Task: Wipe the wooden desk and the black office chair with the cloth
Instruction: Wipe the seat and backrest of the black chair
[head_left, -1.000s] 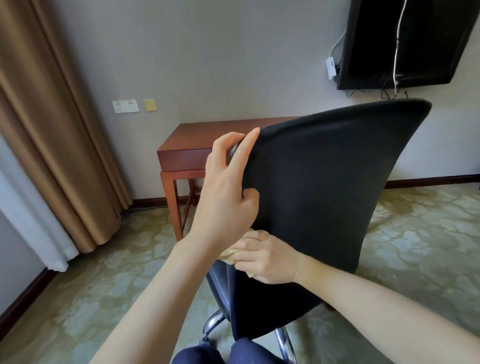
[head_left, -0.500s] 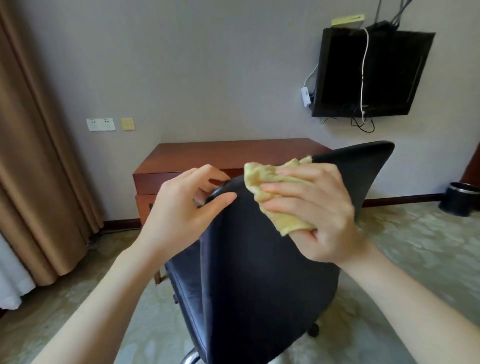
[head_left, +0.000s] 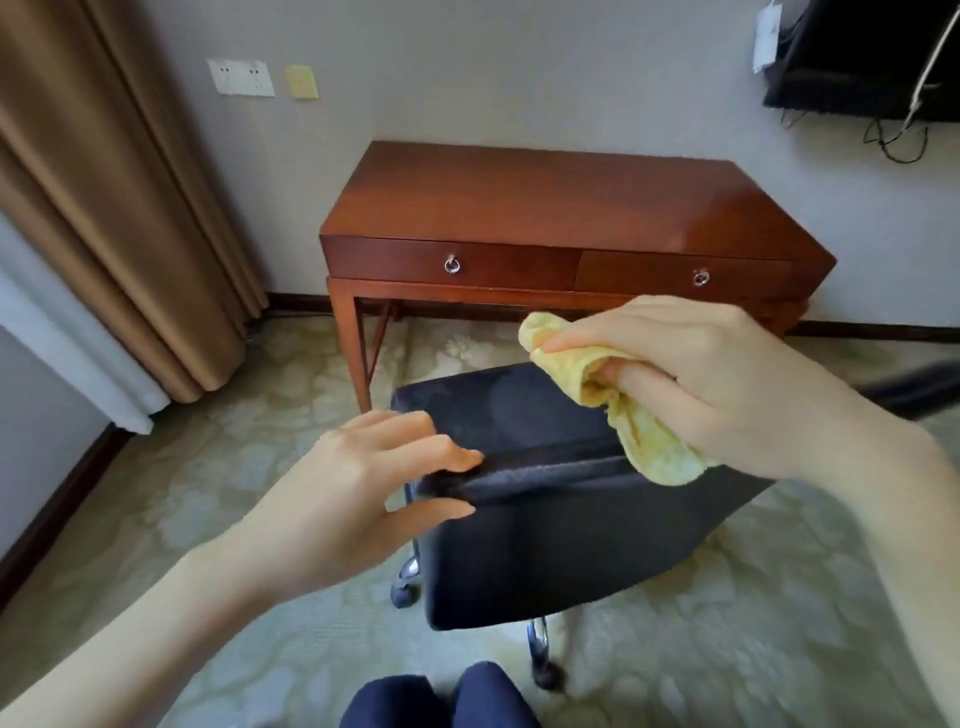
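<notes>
Two hands are busy, well out from the curtain (head_left: 104, 208) on the left. The left hand (head_left: 363, 483) clamps the top edge of the chair (head_left: 545, 545) near its left corner, fingers over the far side and thumb on the near face, steadying it. The chair stands just short of the desk (head_left: 545, 197). Further right the cloth (head_left: 623, 410), yellow and bunched, trails down onto that same top edge. The right hand (head_left: 701, 384) grips it, fingers curled round the wad. A second ago that hand was low on the rear of the back, and half a second ago it was up at the rim. Now it sits over the rim's right part, and the seat shows beyond. I'd judge the rear face done and the rim in hand, with the seat to follow. Whether the desk has been wiped I cannot tell.
</notes>
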